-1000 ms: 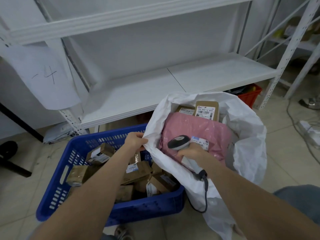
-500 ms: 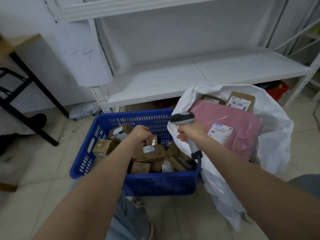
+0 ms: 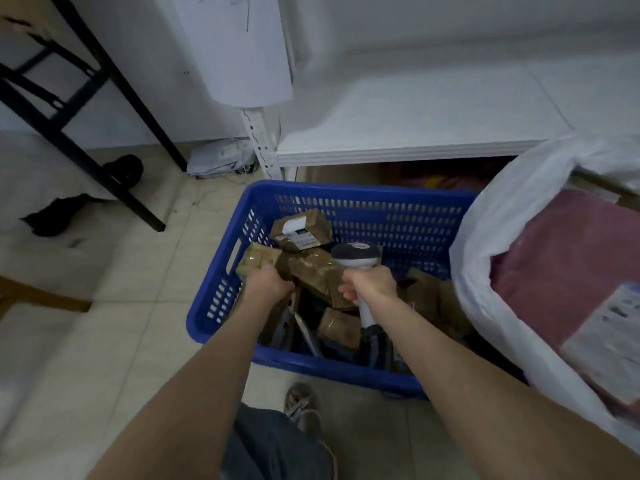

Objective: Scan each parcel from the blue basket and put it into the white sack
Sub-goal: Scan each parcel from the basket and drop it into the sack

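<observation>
1 head-worn wide-angle view, facing forward and down, close above blue basket (image 3: 346, 189), edges apparently motion-blurred

Parcel-sorting storeroom, probably, white metal shelving (image 3: 433, 112), tiled floor (image 3: 104, 323), blue basket (image 3: 363, 206) of taped parcels, white sack (image 3: 502, 237), handheld scanner (image 3: 356, 258)

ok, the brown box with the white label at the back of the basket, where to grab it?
Likely from above, fingers across the short width of the labelled box, clear of the label. It lies tilted, topmost in the blue basket, label up, both long edges exposed.
</observation>
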Tool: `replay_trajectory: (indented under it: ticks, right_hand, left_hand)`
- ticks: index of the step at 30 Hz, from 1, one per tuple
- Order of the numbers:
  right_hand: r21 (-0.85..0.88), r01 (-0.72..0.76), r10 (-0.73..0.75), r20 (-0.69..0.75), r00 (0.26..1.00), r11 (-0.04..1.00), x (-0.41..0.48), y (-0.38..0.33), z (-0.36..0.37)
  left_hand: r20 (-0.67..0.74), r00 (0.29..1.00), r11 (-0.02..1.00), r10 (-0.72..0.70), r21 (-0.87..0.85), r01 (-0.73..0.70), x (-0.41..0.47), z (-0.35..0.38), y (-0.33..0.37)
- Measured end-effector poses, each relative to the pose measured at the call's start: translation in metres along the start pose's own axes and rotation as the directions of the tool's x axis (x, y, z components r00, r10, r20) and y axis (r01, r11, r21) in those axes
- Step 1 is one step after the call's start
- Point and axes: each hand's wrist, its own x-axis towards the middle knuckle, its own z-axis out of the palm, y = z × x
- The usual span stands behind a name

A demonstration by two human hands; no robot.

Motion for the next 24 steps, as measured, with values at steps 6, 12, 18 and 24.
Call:
replay_trajectory:
  ticks: [6,12,18,24]
  right_hand:
    - [0.086,-0.189,0.184,0.065,0.981,0.978,0.067,0.0,0.041]
    - [0.152,-0.302,0.276,0.166,0.947,0.941,0.098,0.0,0.058]
    - [0.263,-0.292,0.257,0.157,0.953,0.92,0.096,0.013,0.046]
    - [0.381,-0.185,0.18,0.049,0.982,0.906,0.069,-0.002,0.017]
  left_hand:
    - [-0.122,0.99,0.996,-0.069,0.047,0.076,0.087,0.001,-0.031]
    - [-0.082,0.99,0.955,-0.114,0.266,0.132,0.119,0.018,-0.032]
    - [-0.199,0.979,0.948,-0.04,0.301,0.1,0.117,0.033,-0.028]
    - [-0.165,0.984,0.993,0.064,-0.086,-0.079,0.09,0.011,0.0]
